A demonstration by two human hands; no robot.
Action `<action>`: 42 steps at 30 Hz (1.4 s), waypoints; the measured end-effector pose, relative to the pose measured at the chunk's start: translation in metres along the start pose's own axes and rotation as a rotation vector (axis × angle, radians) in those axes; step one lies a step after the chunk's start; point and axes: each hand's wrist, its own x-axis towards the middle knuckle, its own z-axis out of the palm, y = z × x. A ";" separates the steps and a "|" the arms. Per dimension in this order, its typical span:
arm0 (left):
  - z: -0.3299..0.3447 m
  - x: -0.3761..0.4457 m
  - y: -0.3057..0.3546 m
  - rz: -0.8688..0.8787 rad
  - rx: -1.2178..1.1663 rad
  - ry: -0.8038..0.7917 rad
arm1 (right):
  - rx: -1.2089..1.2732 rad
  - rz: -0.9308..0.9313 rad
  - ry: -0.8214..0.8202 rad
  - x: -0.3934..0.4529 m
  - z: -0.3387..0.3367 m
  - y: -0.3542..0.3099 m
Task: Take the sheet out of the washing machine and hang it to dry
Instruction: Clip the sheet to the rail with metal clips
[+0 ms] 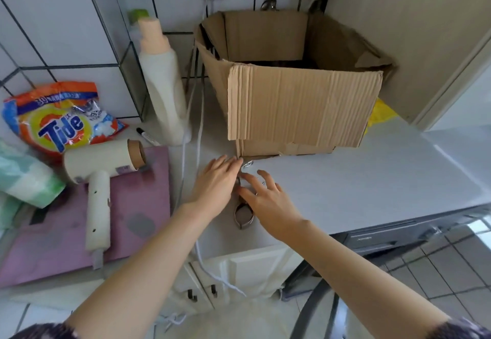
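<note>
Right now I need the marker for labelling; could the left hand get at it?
Probably yes: the marker lies uncovered on the counter between the hair dryer and bottle, left of the left hand.

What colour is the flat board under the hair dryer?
The flat board under the cream hair dryer is pinkish purple with darker smudges, shown in the head view.

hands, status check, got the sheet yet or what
Left hand and right hand open, fingers on small metal clips on the white top. No sheet in view. Cardboard box just behind.
</note>
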 end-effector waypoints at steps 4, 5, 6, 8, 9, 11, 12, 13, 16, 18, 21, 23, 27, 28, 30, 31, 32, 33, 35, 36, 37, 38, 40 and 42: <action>0.006 0.009 0.005 0.002 -0.027 -0.054 | -0.021 0.058 0.037 -0.010 0.001 0.009; 0.008 0.011 0.006 0.000 -0.023 -0.058 | -0.025 0.077 0.039 -0.014 0.001 0.012; 0.010 0.012 0.007 -0.003 -0.011 -0.058 | -0.027 0.091 0.039 -0.017 0.002 0.014; 0.012 0.015 0.009 -0.022 0.002 -0.050 | -0.037 0.108 0.045 -0.025 0.003 0.020; 0.012 0.016 0.011 -0.037 0.000 -0.050 | -0.040 0.114 0.055 -0.029 0.004 0.023; 0.011 0.016 0.015 -0.060 -0.007 -0.052 | -0.036 0.132 0.074 -0.035 0.005 0.029; 0.011 0.016 0.017 -0.067 -0.010 -0.046 | -0.026 0.147 0.076 -0.037 0.005 0.032; 0.011 0.014 0.018 -0.078 -0.020 -0.039 | -0.009 0.164 0.072 -0.040 0.003 0.033; 0.010 0.008 0.018 -0.123 -0.077 -0.032 | 0.088 0.201 0.035 -0.049 0.000 0.037; 0.006 0.003 0.017 -0.147 -0.148 -0.037 | 0.150 0.235 -0.003 -0.056 0.000 0.039; -0.003 -0.004 0.022 -0.171 -0.283 0.003 | 0.224 0.280 0.016 -0.066 -0.003 0.038; -0.010 -0.010 0.030 -0.207 -0.429 0.081 | 0.295 0.349 0.054 -0.074 -0.008 0.037; -0.029 -0.023 0.049 -0.421 -0.879 0.185 | 0.568 0.577 0.266 -0.094 -0.024 0.026; -0.033 -0.027 0.055 -0.457 -0.990 0.186 | 0.634 0.633 0.309 -0.100 -0.028 0.022; -0.039 -0.038 0.069 -0.490 -1.157 0.177 | 0.703 0.724 0.387 -0.112 -0.036 0.015; -0.041 -0.044 0.076 -0.493 -1.219 0.166 | 0.717 0.765 0.414 -0.120 -0.039 0.012; -0.042 -0.050 0.084 -0.489 -1.279 0.152 | 0.733 0.810 0.435 -0.127 -0.041 0.009; -0.041 -0.056 0.091 -0.481 -1.336 0.131 | 0.756 0.859 0.458 -0.136 -0.040 0.006; -0.040 -0.064 0.105 -0.471 -1.426 0.068 | 0.824 0.962 0.523 -0.156 -0.039 0.000; -0.038 -0.067 0.113 -0.472 -1.455 0.031 | 0.857 1.015 0.555 -0.168 -0.038 -0.003; -0.037 -0.071 0.120 -0.468 -1.475 -0.011 | 0.880 1.062 0.580 -0.180 -0.037 -0.005; -0.036 -0.074 0.128 -0.457 -1.482 -0.056 | 0.898 1.100 0.600 -0.192 -0.037 -0.007; -0.035 -0.082 0.143 -0.416 -1.464 -0.146 | 0.921 1.160 0.620 -0.216 -0.038 -0.010; -0.037 -0.089 0.161 -0.372 -1.449 -0.241 | 0.915 1.220 0.635 -0.240 -0.036 -0.013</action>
